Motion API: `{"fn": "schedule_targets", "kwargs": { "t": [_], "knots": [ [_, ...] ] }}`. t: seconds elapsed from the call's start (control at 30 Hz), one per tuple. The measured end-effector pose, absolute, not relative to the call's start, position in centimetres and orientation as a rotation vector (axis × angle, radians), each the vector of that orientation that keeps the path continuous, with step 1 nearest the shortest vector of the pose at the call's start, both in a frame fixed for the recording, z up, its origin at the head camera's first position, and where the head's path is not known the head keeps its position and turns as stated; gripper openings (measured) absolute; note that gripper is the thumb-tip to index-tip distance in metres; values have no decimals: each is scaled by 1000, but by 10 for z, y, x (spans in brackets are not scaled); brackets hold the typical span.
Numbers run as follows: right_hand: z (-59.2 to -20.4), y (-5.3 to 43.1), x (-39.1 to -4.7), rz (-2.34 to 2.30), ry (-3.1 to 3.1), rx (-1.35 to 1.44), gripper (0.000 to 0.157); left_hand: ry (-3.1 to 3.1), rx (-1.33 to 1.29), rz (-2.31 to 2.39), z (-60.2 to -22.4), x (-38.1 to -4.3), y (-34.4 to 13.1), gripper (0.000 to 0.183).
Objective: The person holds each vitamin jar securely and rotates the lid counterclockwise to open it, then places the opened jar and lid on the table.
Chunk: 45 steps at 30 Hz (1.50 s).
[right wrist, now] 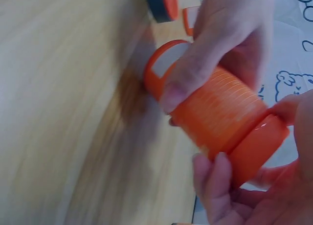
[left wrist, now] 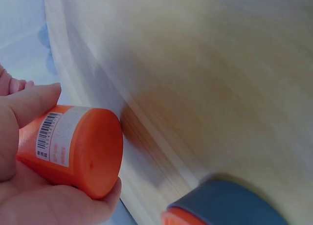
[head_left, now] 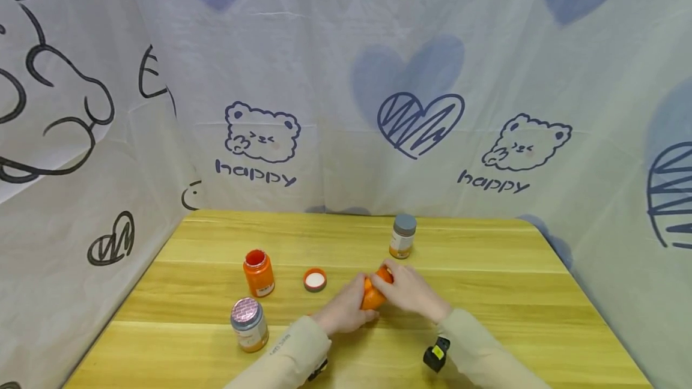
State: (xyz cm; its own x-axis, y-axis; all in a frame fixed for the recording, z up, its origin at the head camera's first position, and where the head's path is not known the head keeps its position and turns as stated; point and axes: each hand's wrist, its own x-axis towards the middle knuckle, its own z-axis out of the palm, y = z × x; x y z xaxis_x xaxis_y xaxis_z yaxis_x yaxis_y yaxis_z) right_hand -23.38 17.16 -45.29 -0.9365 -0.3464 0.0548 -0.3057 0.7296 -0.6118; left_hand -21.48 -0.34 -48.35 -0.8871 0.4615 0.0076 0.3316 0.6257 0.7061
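Both hands hold one orange plastic jar (head_left: pixel 373 296) above the front middle of the table. My left hand (head_left: pixel 346 309) grips its body, thumb along one side and fingers beneath. A barcode label and the round base (left wrist: pixel 101 154) face the left wrist view. At the other end, my right hand (head_left: pixel 409 290) pinches the orange lid (right wrist: pixel 260 147) between thumb and fingers. The jar lies tilted, with its lid end toward the right hand. A narrow seam shows between lid and body in the right wrist view.
An uncapped orange jar (head_left: pixel 261 278) stands left on the wooden table (head_left: pixel 503 287). Beside it lies an upturned grey lid (head_left: pixel 315 281) with an orange, white-centred inside. A jar with a pink-patterned top (head_left: pixel 251 330) stands front left; a grey-capped jar (head_left: pixel 402 239) stands behind the hands.
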Motion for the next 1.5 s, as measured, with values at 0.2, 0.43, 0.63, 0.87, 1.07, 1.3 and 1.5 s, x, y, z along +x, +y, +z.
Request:
{"fn": "schedule_targets", "kwargs": {
  "t": [0.2, 0.43, 0.63, 0.87, 1.07, 1.3, 1.5],
  "knots": [
    [-444, 171, -235, -996, 2800, -525, 26, 2788, 640, 1053, -484, -214, 0, 56],
    [-441, 172, -237, -1013, 2759, -463, 34, 2837, 648, 1065, -488, -213, 2, 54],
    [-438, 172, -236, -1024, 2764, -396, 34, 2832, 654, 1089, -492, -215, 1, 56],
    [-436, 174, -235, -1008, 2742, -434, 32, 2805, 676, 1095, -490, -214, -1, 56],
    [-437, 175, -236, -1002, 2735, -470, 31, 2778, 716, 1101, -490, -215, -3, 56],
    [-437, 175, -236, -983, 2743, -505, 31, 2763, 707, 1088, -490, -216, -4, 55],
    [-435, 175, -234, -947, 2760, -584, 31, 2732, 729, 1119, -486, -216, -5, 56]
  ]
}}
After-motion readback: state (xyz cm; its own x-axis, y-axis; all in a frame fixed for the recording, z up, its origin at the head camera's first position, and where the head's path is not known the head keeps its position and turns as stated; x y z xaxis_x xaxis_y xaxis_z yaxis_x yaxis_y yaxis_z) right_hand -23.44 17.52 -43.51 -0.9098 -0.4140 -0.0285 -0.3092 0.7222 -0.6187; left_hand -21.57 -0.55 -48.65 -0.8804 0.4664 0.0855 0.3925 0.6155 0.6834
